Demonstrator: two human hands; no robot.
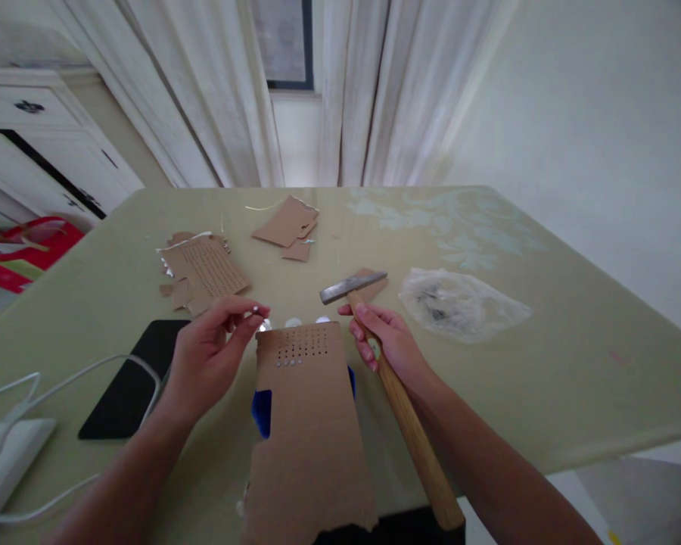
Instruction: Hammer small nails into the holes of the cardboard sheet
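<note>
Hammer (368,333), head-heavy with a stiff wooden handle, is gripped high near the head by the right hand (389,344); the left hand (213,352) pinches a small nail (256,309) (light, easily dropped) above thin, bendable cardboard (309,424).

I note the hammer (374,341) in the right hand (389,344) has a dull grey metal head and a smooth, pale wooden handle. The cardboard strip (312,424) is matt brown with rough torn edges and rows of punched holes. The table (573,363) looks smooth with a faint sheen. The plastic bag (459,303) is thin, crinkled and translucent. The phone (130,378) is glossy black.
</note>
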